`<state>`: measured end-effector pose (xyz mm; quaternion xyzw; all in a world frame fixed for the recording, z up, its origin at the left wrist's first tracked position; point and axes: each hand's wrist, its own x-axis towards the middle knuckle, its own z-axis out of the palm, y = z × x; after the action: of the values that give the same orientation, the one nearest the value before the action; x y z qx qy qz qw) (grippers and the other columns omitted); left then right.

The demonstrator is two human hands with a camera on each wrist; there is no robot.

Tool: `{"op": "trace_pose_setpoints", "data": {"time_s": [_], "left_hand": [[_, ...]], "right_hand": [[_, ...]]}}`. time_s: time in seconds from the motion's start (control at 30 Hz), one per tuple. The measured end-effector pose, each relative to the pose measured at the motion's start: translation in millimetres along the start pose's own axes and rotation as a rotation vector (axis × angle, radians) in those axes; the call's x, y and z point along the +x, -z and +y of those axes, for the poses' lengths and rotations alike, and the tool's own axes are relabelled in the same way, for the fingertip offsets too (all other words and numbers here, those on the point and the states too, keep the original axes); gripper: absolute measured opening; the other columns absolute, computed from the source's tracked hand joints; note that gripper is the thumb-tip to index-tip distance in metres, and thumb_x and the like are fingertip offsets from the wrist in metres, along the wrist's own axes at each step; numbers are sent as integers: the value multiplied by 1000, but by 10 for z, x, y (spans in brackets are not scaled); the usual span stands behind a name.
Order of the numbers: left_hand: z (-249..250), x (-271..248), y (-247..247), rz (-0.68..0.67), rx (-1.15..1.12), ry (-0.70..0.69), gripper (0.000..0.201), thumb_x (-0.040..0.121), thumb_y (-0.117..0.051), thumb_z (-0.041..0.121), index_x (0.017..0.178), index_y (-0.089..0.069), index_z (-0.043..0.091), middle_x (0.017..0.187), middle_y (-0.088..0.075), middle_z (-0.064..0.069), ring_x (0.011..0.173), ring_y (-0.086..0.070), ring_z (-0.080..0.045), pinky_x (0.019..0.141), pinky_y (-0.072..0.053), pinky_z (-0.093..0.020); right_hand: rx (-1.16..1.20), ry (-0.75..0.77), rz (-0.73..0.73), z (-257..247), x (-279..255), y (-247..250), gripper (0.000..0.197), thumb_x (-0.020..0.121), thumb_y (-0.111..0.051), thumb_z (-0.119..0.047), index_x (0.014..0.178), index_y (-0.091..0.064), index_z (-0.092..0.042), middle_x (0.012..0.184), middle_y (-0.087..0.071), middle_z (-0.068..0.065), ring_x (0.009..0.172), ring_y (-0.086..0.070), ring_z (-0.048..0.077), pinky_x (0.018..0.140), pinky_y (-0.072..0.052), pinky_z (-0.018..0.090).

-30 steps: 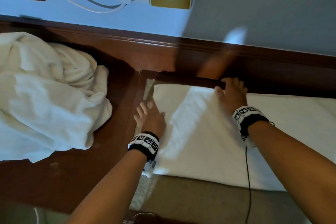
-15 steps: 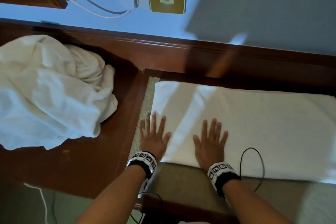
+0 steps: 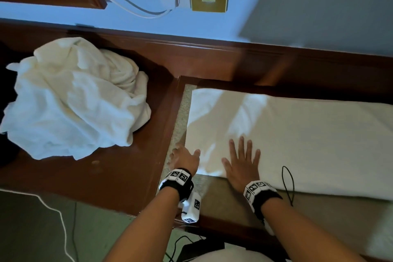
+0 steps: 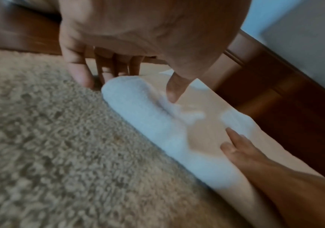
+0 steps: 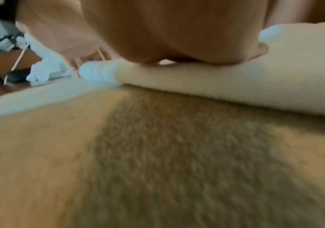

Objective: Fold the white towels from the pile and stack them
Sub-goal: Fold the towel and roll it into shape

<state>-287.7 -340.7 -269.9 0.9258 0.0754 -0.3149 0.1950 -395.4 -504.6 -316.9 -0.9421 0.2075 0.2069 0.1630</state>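
A: Towel (image 3: pixel 297 134) lies flat on the carpet (image 3: pixel 223 202) inside the dark wood frame (image 3: pixel 170 125), already folded to a long band running left to right. Its near edge is a rounded fold, thick in the left wrist view (image 4: pixel 157 123).

B: Hands?

A: Right hand (image 3: pixel 242 161) flat on the towel near its left end, fingers straight and spread, palm pressing down. Left hand (image 3: pixel 185 157) at the near-left corner: thumb (image 4: pixel 174 91) on top of the cloth, fingers (image 4: pixel 79 72) down beside the end, on the carpet. Whether the thumb and fingers actually pinch the corner, cannot tell; they look fairly straight.

B: Pile?

A: Pile (image 3: pixel 74 100) sits crumpled on the wood surface (image 3: pixel 85 176), left of the frame, well apart from both hands. No finished stack in view.

B: How will it handle?

A: Judging by the look: soft terry, light, limp. No stiffness, so it sags if lifted at 1 point. The rough carpet probably drags on it; a slide would ruck the lower layer.

B: Where to take hold?

A: My guess: both corners of the left end, all layers pinched together, then carried over to the right. The far corner is free. A flat palm on the middle keeps the layers from creeping.

B: Risk?

A: Taking only the top layer, so the fold opens. Also the black cable (image 3: pixel 288 183) lying on the near edge could get folded in.
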Motion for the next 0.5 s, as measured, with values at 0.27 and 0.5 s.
{"op": "trace_pose_setpoints", "data": {"time_s": [0.27, 0.5], "left_hand": [[-20, -31, -43, -47, -283, -116, 60, 81, -56, 50, 134, -59, 21, 125, -53, -9, 118, -52, -34, 106, -46, -51], [610, -509, -109, 26, -349, -472, 16, 87, -69, 25, 98, -61, 16, 93, -68, -2, 84, -66, -24, 77, -56, -38]], "right_hand": [[258, 37, -69, 165, 0, 297, 51, 109, -29, -38, 159, -19, -32, 169, 10, -6, 155, 12, 18, 123, 7, 46], [880, -96, 34, 543, -24, 773, 33, 109, -40, -27, 127, -63, -12, 135, -62, 11, 124, -57, 26, 103, -40, 30]]}}
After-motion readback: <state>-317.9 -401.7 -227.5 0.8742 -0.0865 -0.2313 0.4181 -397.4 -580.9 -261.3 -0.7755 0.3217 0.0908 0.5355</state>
